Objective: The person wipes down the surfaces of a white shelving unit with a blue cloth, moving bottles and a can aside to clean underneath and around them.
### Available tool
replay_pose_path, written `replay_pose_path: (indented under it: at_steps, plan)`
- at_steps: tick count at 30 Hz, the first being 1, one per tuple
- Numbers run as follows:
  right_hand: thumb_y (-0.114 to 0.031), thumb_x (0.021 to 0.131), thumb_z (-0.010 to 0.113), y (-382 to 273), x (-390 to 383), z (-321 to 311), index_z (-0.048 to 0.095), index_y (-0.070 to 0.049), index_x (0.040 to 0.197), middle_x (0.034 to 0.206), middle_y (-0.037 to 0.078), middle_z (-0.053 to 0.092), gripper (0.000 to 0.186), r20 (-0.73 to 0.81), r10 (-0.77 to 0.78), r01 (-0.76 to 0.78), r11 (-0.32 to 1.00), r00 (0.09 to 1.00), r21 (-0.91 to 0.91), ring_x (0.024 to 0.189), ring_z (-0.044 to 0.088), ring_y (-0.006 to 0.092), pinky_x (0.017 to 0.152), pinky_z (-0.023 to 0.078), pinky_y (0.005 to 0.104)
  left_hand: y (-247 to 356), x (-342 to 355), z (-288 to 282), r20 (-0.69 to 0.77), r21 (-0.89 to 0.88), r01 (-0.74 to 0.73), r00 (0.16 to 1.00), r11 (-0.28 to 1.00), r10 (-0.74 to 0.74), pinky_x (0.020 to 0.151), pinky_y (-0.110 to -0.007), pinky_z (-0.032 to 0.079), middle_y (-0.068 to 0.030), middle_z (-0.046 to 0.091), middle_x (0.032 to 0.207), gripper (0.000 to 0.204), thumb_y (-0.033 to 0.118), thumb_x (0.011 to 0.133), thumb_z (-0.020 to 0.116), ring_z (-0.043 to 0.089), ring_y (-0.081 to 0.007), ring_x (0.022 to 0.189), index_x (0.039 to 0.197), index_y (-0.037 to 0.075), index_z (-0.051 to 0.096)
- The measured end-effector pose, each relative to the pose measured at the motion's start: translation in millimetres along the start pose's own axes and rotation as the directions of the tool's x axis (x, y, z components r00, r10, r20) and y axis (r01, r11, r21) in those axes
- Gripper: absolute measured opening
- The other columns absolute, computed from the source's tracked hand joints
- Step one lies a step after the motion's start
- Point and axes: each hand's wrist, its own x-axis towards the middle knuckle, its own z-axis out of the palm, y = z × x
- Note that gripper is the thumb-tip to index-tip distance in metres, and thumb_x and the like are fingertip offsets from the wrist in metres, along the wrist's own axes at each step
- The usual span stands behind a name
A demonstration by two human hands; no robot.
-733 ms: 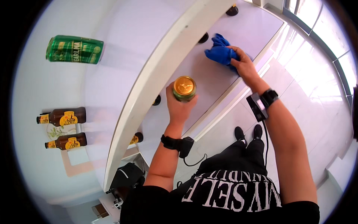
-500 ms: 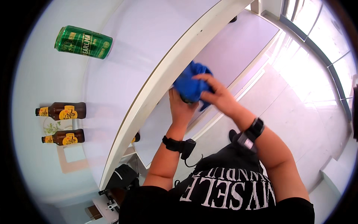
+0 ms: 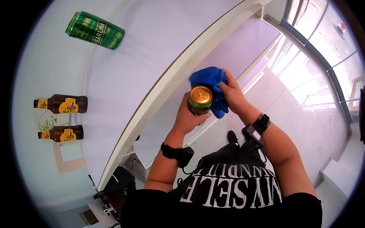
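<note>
My left hand (image 3: 185, 118) is wrapped round a green drink can (image 3: 200, 99), its gold top tilted up into sight. The lower part of the can is hidden behind my fingers. In my right hand (image 3: 234, 93) a blue cloth (image 3: 208, 76) is pinched and bunched. It lies against the can's far and right sides, and one fold hangs down beside it. Both hands are above the lower desk, on the near side of the raised white edge.
A second green can (image 3: 95, 31) stands on the upper counter (image 3: 137, 49), far left. Below it in the picture are two brown bottles (image 3: 69, 103) (image 3: 67, 133) with yellow labels. The counter's white edge (image 3: 167, 74) curves past my hands. A black chair (image 3: 118, 178) is lower left.
The can's gold top, covered by the cloth before, now shows. The cloth has shifted to its far and right sides. My right hand has moved slightly right, and the whole view has shifted a little.
</note>
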Motion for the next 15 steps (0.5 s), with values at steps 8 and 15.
replay_pose_path:
  at_steps: [8,15]
  plan:
    - [-0.021,0.101,0.050,-13.9,-35.2,-2.3,0.043,-0.005,0.137,0.124,0.008,0.057,0.041,0.076,0.031,-0.048,0.971,0.997,0.233,0.108,0.057,0.0165,0.092,0.048,0.0291,-7.3,-7.6,-2.6,0.142,-0.729,0.203,0.979,0.653,-0.146,0.088,-0.036,0.055,-0.0075,0.062,0.112,0.065,0.052,0.090,0.065,0.063,-0.0172,0.101,0.130,0.004,0.047]
    - [-0.014,0.079,0.072,3.0,-78.1,26.2,0.057,-0.016,0.124,0.132,0.023,0.041,0.048,0.515,-0.304,0.597,0.455,0.801,-0.661,0.124,0.037,0.0476,0.108,0.028,0.0539,3.2,4.0,17.6,0.034,-0.804,0.229,0.939,0.548,-0.343,0.101,-0.037,0.048,-0.0146,0.054,0.132,0.060,0.049,0.102,0.038,0.057,-0.0232,0.118,0.141,0.004,0.039]
